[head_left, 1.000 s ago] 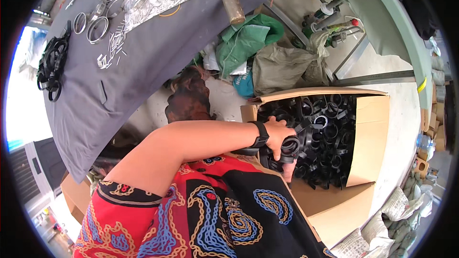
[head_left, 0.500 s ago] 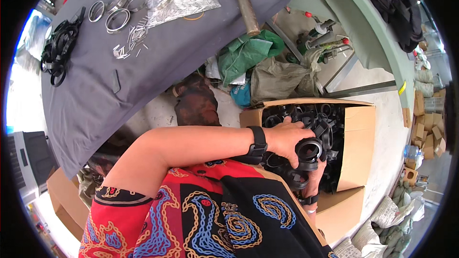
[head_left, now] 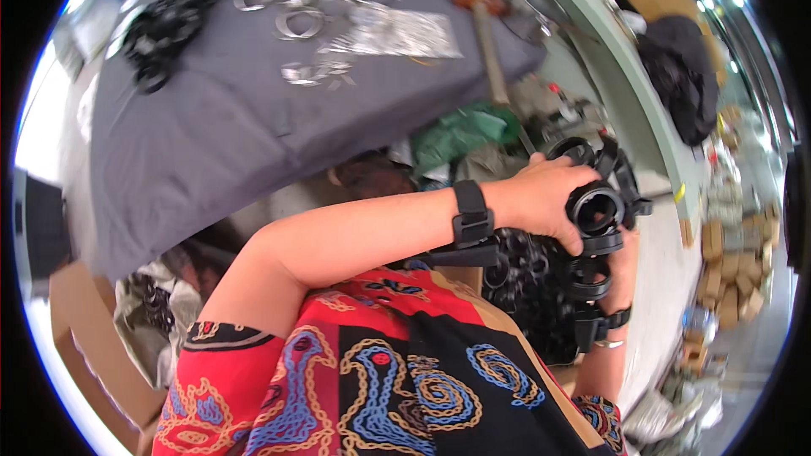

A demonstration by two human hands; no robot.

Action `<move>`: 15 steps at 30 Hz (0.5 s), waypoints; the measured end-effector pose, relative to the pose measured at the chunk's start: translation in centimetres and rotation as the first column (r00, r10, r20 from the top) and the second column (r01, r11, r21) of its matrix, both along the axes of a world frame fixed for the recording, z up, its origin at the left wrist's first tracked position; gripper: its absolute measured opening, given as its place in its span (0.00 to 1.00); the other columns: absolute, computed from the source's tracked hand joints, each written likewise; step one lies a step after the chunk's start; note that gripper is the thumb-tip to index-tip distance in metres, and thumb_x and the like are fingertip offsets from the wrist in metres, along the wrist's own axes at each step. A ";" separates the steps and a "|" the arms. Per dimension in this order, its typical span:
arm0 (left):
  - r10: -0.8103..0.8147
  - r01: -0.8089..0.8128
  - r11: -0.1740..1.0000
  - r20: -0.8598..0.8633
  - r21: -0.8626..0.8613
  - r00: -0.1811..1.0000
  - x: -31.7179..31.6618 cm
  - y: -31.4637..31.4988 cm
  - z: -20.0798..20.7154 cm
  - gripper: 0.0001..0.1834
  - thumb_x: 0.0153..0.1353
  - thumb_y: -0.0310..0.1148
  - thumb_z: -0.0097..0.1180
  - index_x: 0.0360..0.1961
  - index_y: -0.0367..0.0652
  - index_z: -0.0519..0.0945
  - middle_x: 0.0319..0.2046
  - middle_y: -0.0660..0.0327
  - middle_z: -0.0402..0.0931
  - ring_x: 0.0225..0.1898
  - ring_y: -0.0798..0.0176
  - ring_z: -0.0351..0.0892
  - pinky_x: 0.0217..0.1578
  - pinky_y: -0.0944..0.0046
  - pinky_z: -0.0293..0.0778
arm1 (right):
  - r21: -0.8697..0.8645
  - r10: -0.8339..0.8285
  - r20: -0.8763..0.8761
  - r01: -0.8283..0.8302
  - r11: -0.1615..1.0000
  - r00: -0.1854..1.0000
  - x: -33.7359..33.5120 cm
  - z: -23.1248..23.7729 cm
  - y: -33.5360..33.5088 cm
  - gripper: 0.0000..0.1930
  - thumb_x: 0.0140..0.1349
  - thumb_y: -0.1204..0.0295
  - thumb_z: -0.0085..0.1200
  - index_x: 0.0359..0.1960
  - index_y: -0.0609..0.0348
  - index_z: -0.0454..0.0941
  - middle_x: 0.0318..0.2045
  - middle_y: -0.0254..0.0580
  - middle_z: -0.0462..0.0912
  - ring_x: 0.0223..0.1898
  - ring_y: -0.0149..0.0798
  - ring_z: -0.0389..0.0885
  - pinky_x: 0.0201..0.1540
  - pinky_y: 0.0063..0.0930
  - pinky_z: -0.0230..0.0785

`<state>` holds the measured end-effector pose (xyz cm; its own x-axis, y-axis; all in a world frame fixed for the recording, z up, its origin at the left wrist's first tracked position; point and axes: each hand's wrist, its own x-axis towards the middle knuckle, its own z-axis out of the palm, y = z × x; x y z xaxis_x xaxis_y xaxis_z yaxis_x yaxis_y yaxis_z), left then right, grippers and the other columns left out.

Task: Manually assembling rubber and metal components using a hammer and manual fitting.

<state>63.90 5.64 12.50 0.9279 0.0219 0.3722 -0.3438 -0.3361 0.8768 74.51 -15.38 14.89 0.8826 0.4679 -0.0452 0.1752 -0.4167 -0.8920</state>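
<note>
Risk, in my judgement: a part may drop from the bundle of black ring parts [head_left: 601, 244], since several sit stacked and the lowest ring hangs below the thumb, apparently with little support from the left hand [head_left: 545, 198]. A strap-like end, protruding beyond the grip, could snag.

Grip: the left hand is spread wide, thumb and fingers curved around the bundle's near side. The right hand [head_left: 623, 263] is behind and below it, fingers largely hidden; its closure cannot be determined. More black rings [head_left: 528, 287] lie beneath the grip.
</note>
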 end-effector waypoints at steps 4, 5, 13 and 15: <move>0.310 -0.330 0.940 0.195 0.085 0.931 -5.2 7.6 5.1 0.46 0.30 0.43 0.76 0.55 0.41 0.73 0.46 0.50 0.75 0.52 0.46 0.71 0.56 0.54 0.64 | 0.074 0.280 0.200 -0.300 0.951 0.939 0.5 5.8 12.0 0.16 0.55 0.73 0.58 0.45 0.66 0.78 0.40 0.39 0.82 0.37 0.30 0.79 0.41 0.25 0.72; 0.395 -0.423 0.899 0.209 0.114 0.895 -6.9 9.6 6.2 0.46 0.30 0.43 0.76 0.55 0.40 0.73 0.47 0.49 0.75 0.52 0.44 0.72 0.56 0.53 0.66 | 0.031 0.358 0.263 -0.379 0.925 0.896 0.1 7.3 15.4 0.17 0.54 0.73 0.59 0.46 0.67 0.78 0.41 0.40 0.82 0.37 0.32 0.80 0.41 0.26 0.73; 0.613 -0.632 0.774 0.215 0.028 0.760 -24.2 25.0 11.0 0.47 0.41 0.34 0.75 0.64 0.39 0.65 0.54 0.58 0.74 0.57 0.64 0.71 0.59 0.63 0.66 | 0.401 0.742 0.186 -0.739 0.541 0.644 -11.5 8.5 42.3 0.14 0.55 0.73 0.57 0.43 0.63 0.80 0.32 0.34 0.82 0.28 0.27 0.79 0.28 0.22 0.71; 0.685 -0.697 0.716 0.150 0.041 0.713 -27.5 28.5 10.5 0.50 0.41 0.37 0.77 0.65 0.39 0.64 0.55 0.58 0.73 0.59 0.63 0.69 0.61 0.62 0.64 | 0.655 0.825 0.024 -0.633 0.414 0.565 -15.7 6.3 48.5 0.12 0.55 0.73 0.56 0.41 0.62 0.80 0.31 0.34 0.82 0.27 0.27 0.79 0.25 0.21 0.70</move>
